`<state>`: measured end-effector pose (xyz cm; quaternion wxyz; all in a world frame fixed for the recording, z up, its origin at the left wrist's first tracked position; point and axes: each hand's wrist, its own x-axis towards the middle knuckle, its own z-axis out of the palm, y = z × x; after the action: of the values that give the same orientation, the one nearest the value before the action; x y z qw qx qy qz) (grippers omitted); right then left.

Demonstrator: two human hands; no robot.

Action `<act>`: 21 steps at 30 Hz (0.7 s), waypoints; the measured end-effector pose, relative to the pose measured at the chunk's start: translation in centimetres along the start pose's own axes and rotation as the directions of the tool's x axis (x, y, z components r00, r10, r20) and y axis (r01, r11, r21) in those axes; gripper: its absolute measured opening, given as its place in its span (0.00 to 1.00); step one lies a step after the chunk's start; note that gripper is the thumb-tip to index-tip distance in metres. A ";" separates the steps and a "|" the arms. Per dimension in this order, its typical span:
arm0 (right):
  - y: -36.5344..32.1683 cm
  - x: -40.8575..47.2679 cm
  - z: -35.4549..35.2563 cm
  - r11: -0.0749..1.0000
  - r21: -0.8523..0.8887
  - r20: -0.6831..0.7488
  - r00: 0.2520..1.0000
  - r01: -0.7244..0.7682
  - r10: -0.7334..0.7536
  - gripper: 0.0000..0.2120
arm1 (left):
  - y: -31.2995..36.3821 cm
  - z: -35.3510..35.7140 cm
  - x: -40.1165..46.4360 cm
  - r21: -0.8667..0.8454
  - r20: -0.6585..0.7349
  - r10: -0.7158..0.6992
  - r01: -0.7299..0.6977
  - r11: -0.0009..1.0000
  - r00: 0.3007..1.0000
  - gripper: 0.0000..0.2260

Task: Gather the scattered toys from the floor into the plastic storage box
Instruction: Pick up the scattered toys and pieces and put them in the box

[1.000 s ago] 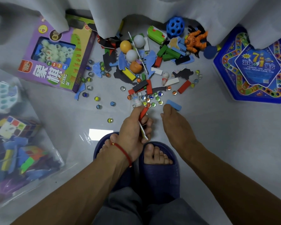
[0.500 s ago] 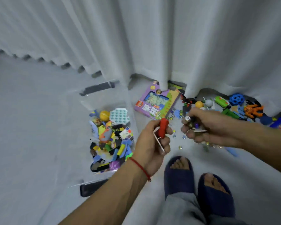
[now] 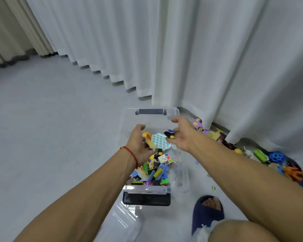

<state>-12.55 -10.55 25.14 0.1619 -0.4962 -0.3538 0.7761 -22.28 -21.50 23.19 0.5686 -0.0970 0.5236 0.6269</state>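
The clear plastic storage box (image 3: 185, 177) stands on the floor in front of me, part-filled with mixed coloured toys (image 3: 156, 169). Both hands hover over its far half. My left hand (image 3: 138, 142), with a red string on the wrist, has its fingers apart and I see nothing in it. My right hand (image 3: 181, 135) has its thumb lifted and fingers spread, with small dark toy pieces and a yellow marble (image 3: 170, 134) still at the fingertips. More scattered toys (image 3: 259, 154) lie on the floor to the right.
White curtains (image 3: 182, 58) hang just behind the box and over the toy pile. Right of the box are a purple game box (image 3: 205, 131), a blue holed ball (image 3: 275, 157), an orange figure (image 3: 293, 173) and a loose marble (image 3: 213, 187). My slippered foot (image 3: 208, 208) stands near the box.
My view swung left from the toy pile to the box. Both hands moved over the box. The red piece and white stick are gone from my left hand.
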 end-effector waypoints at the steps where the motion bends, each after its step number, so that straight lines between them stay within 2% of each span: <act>1: -0.3 -0.2 0.0 0.999 -0.023 -0.018 1.000 0.023 -0.024 0.25 | 0.3 0.7 0.2 0.023 -0.002 0.013 -0.012 1.000 1.000 0.22; 3: -1.1 -1.0 -0.4 0.995 -0.073 -0.035 0.997 0.066 -0.068 0.27 | 0.4 1.8 0.6 0.099 -0.012 0.030 -0.029 0.995 0.999 0.24; 5: -1.9 -2.1 -1.5 0.987 -0.124 -0.027 0.994 0.097 -0.101 0.20 | 0.0 2.2 1.4 0.202 -0.039 0.056 -0.047 0.978 0.998 0.27; 7: -2.4 -3.3 -3.5 0.966 -0.243 -0.007 0.995 0.092 -0.097 0.17 | -0.6 2.4 1.7 0.292 -0.042 0.096 -0.079 0.953 0.995 0.26; 11: -2.9 -5.9 -10.2 0.851 -0.522 -0.045 0.995 0.055 -0.093 0.18 | -2.3 3.1 1.3 0.320 -0.031 0.155 -0.137 0.938 0.987 0.18; 15: -2.8 -8.9 -18.7 0.758 -0.651 -0.155 0.985 -0.041 -0.080 0.18 | -6.0 5.7 0.0 0.348 0.038 0.200 -0.201 0.916 0.979 0.08; 17: -2.6 -9.6 -23.0 0.715 -0.694 -0.200 0.977 -0.085 -0.079 0.16 | -8.4 7.6 -0.2 0.399 0.094 0.188 -0.210 0.893 0.978 0.07; 21: -1.7 -8.8 -31.2 0.517 -0.824 -0.278 0.960 -0.231 -0.014 0.12 | -14.7 11.4 0.9 0.567 0.218 0.125 -0.230 0.791 0.968 0.07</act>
<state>18.88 -2.53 24.15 -0.1066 -0.6264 -0.6317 0.4441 -5.18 -15.05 19.47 0.5513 0.1871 0.6484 0.4906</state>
